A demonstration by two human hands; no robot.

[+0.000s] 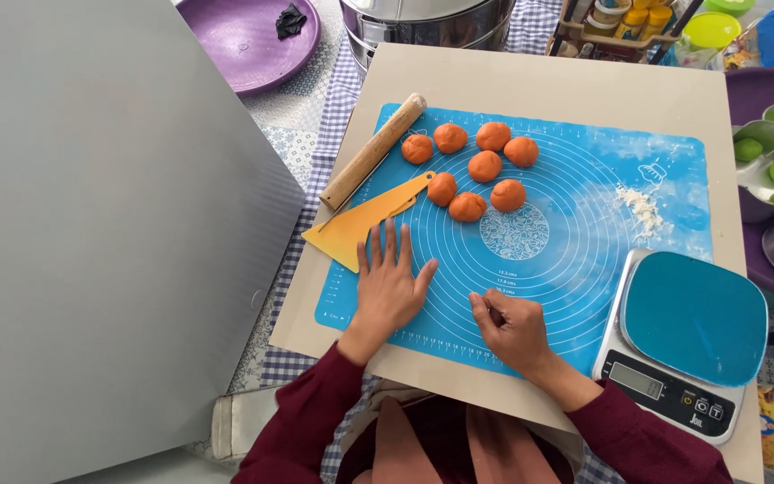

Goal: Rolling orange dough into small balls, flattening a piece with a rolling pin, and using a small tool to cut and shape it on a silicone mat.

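Seen from above, a person's left hand point(389, 285) lay flat with fingers spread wide on a blue baking mat point(584, 224), its fingertips just touching the edge of a yellow plastic scraper point(360, 226), while the right hand point(512, 327) rested on the mat's near edge with fingers curled narrow; whether it held anything could not be told. Eight orange dough balls point(485, 166) sat clustered on the far part of the mat, well apart from both hands, with a wooden rolling pin point(372, 152) to their left. A digital kitchen scale point(687, 336) stood on the worktop point(530, 76) to the right of the right hand.
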